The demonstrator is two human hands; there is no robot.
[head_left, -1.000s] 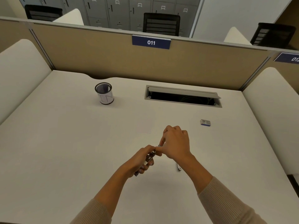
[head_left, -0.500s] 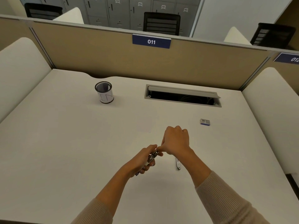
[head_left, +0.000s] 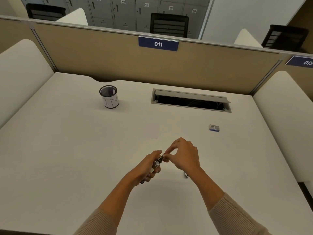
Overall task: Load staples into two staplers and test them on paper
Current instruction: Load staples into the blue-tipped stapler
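Left hand (head_left: 145,168) grips a slim, shiny metal stapler (head_left: 157,164); right hand (head_left: 184,156) pinches its tip. At 4 o'clock the right wrist hides most of a metal sliver (head_left: 186,175).

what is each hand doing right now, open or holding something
Left hand: grips the stapler, fingers curled round its body.
Right hand: thumb and forefinger pinch the stapler's front end; any staples there are too small to see.

Looks from head height, forward and down, across the desk (head_left: 67,150) from its near edge. Faces the partition (head_left: 101,65) at the far edge, with lockers (head_left: 125,12) and a chair (head_left: 169,25) beyond. Wide-angle, near to the desk's front half, far from the back.
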